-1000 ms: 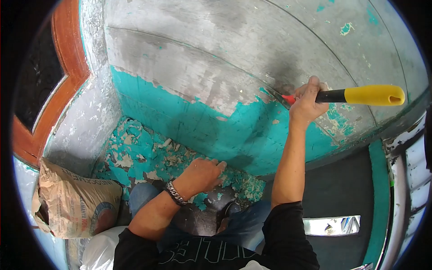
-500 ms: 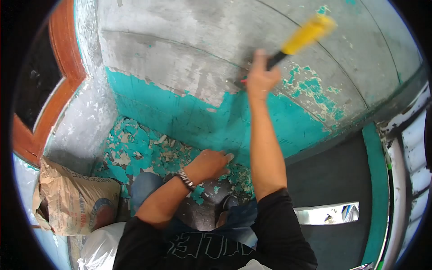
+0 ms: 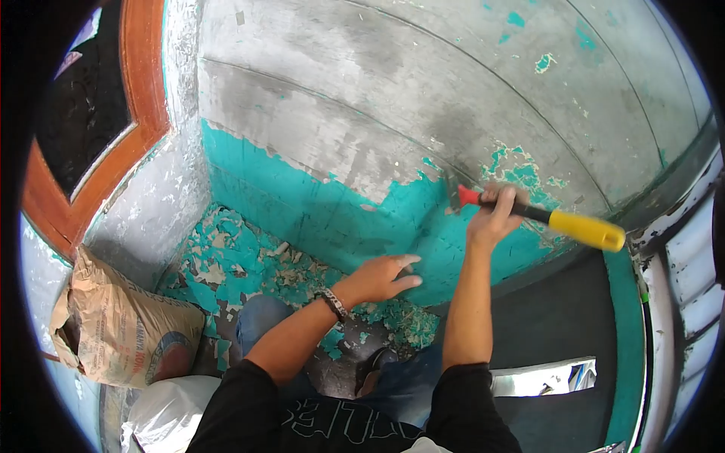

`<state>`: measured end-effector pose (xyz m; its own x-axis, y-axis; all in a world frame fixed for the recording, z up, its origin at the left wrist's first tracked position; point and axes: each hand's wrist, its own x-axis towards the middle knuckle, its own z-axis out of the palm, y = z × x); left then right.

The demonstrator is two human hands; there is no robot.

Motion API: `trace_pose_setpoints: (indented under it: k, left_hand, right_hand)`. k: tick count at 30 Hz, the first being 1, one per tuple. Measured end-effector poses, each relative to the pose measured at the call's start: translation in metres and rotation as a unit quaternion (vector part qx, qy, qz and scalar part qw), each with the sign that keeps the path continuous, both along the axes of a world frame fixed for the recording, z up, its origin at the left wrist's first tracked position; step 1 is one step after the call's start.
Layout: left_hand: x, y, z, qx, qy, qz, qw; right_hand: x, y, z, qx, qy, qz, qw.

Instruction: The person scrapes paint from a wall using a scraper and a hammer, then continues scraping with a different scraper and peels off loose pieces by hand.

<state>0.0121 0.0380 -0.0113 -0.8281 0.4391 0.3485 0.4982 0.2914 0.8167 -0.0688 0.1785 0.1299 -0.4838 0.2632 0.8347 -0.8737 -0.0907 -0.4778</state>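
My right hand (image 3: 492, 215) grips a scraper (image 3: 555, 219) with a red neck, black shaft and yellow handle; its blade touches the wall (image 3: 393, 98) at the ragged edge of the turquoise paint (image 3: 355, 219). The handle points right and slightly down. My left hand (image 3: 384, 278), fingers spread and a metal bracelet at the wrist, rests flat against the lower turquoise part of the wall and holds nothing. Above the blade the wall is bare grey with scattered turquoise patches.
Peeled turquoise paint flakes (image 3: 242, 264) litter the floor in the corner. A brown paper sack (image 3: 113, 325) leans at the lower left above a white bag (image 3: 166, 415). An orange-framed door (image 3: 98, 143) stands at left. My knees and a shoe (image 3: 374, 366) are below.
My right hand swung the scraper up and left, then brought it down and right again to the paint edge. My left hand stayed on the lower wall, its fingers now spread wider.
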Motion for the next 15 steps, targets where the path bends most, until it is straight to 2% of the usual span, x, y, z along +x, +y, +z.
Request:
trace_pose_setpoints:
  k: [1,2,3,4,5,7,8,10,12,13,14,15]
  left_hand:
    - [-0.005,0.009,0.001,-0.001,0.003,0.0,1.0]
    - [-0.009,0.02,0.001,0.202,-0.193,-0.073,0.957]
    - [-0.01,0.029,0.002,0.387,-0.375,-0.139,0.831]
    - [-0.009,0.039,0.006,0.385,-0.374,-0.14,0.832]
    - [-0.007,0.05,0.009,0.473,-0.37,-0.136,0.788]
    - [0.0,0.06,0.006,0.598,-0.401,-0.13,0.681]
    - [-0.001,0.062,-0.001,0.597,-0.402,-0.131,0.682]
    - [-0.004,0.061,-0.013,0.605,-0.414,-0.04,0.679]
    - [-0.008,0.055,-0.001,0.616,-0.415,-0.029,0.67]
    - [-0.012,0.053,0.002,0.615,-0.391,-0.029,0.684]
    - [-0.018,0.051,0.006,0.614,-0.367,-0.029,0.698]
    - [-0.023,0.05,0.016,0.608,-0.364,-0.026,0.705]
  right_hand:
    - [0.008,-0.001,-0.011,0.005,0.016,-0.005,1.0]
    - [0.017,-0.003,-0.026,0.011,0.007,-0.035,0.999]
    - [0.028,-0.004,-0.045,0.016,-0.003,-0.065,0.998]
    - [0.039,-0.002,-0.068,0.057,-0.026,-0.119,0.991]
    - [0.051,0.001,-0.09,0.098,-0.048,-0.173,0.979]
    - [0.084,0.002,-0.12,0.163,-0.108,-0.187,0.963]
    - [0.098,0.005,-0.13,0.161,-0.109,-0.188,0.963]
    - [0.122,0.013,-0.146,0.284,-0.115,-0.157,0.939]
    - [0.124,0.049,-0.178,0.381,-0.168,-0.14,0.898]
    - [0.121,0.067,-0.193,0.291,-0.271,-0.015,0.917]
    - [0.121,0.077,-0.186,0.286,-0.271,-0.015,0.919]
    - [0.125,0.082,-0.168,0.112,-0.426,0.198,0.876]
